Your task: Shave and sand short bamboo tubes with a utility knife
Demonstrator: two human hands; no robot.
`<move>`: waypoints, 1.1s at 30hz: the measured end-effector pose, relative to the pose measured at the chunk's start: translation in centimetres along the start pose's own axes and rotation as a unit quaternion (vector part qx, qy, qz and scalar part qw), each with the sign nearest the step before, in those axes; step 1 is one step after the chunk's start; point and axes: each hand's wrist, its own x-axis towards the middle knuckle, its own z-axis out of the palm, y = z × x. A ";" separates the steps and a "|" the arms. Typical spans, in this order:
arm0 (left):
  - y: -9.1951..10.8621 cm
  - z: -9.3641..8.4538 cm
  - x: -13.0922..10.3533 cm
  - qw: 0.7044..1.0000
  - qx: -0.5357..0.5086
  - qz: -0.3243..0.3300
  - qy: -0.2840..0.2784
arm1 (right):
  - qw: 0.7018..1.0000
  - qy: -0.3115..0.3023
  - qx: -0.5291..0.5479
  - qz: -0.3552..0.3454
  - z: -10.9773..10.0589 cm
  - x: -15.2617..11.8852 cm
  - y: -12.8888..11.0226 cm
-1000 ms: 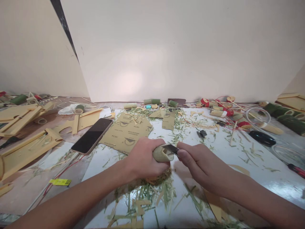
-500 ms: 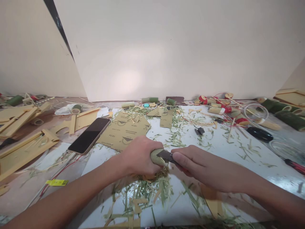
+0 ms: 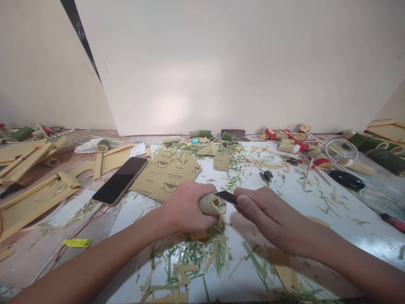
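The left hand [image 3: 186, 207] has its fingers wrapped around a pale bamboo tube [image 3: 209, 205], held near the middle of the scene above a heap of green shavings [image 3: 218, 253]. The right hand [image 3: 264, 213] pinches a dark knife [image 3: 226, 196] between thumb and fingers, its tip at the tube's notched right end; contact is unclear. Farther off lies a sandpaper sheet [image 3: 160, 179] printed 150, with a smartphone [image 3: 120, 180] to its left.
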 end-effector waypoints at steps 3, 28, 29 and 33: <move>0.1 0.1 0.0 1.000 -0.008 0.000 -0.003 | 1.000 0.009 -0.018 0.002 0.3 0.1 0.2; 0.5 0.0 -0.2 1.000 -0.022 0.012 0.005 | 1.000 0.007 -0.028 0.010 0.8 0.0 -0.2; 0.5 0.0 -0.2 1.000 -0.022 0.008 0.004 | 0.999 0.005 -0.034 0.012 0.8 0.0 -0.2; 0.5 -0.2 -0.1 1.000 -0.011 0.002 0.001 | 0.998 -0.012 -0.054 0.026 1.1 0.0 -0.5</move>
